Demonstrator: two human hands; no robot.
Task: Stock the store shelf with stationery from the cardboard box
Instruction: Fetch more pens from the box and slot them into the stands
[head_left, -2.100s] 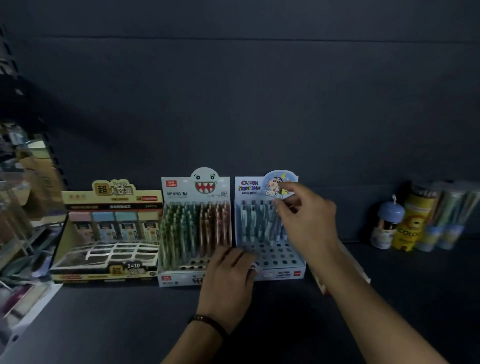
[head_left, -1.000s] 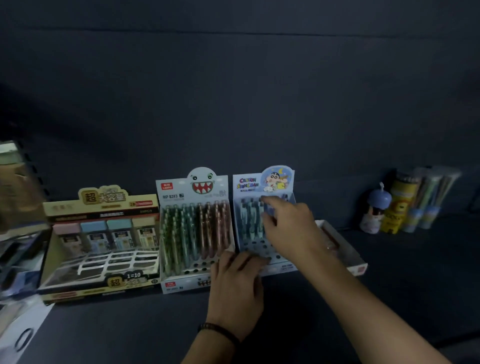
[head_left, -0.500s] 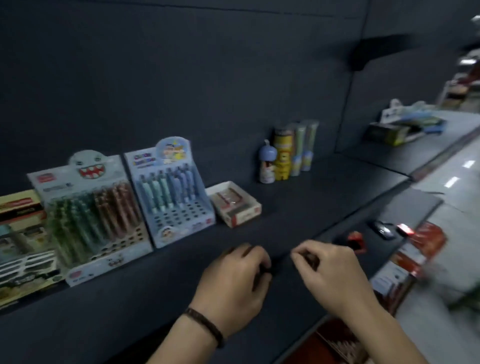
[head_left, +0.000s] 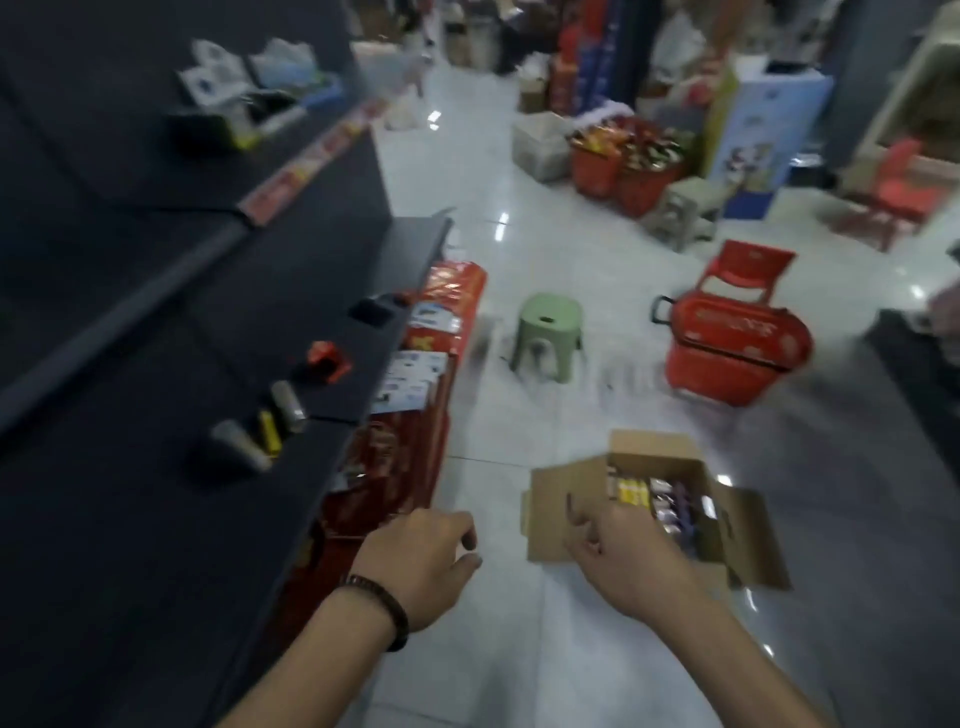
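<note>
An open cardboard box (head_left: 561, 499) stands on the pale tiled floor at lower right, its flaps spread, with several small stationery packs (head_left: 660, 501) inside. My right hand (head_left: 618, 551) hovers in front of the box's near wall, fingers loosely curled and holding nothing. My left hand (head_left: 421, 561), with a dark bracelet at the wrist, hangs to the left of the box above the floor, fingers relaxed and empty. The dark store shelf (head_left: 156, 519) runs along the left side. The picture is blurred by motion.
On the shelf lie small tubes (head_left: 260, 436) and a red item (head_left: 327, 361). Red packaged goods (head_left: 415, 405) line the shelf's base. A green stool (head_left: 548, 335), a red basket (head_left: 737, 353) and a red chair (head_left: 743, 267) stand on the floor beyond the box.
The view has swung from the shelf's pen displays to the right and down onto the floor. Both hands left the shelf, and the right one now hangs over the cardboard box.
</note>
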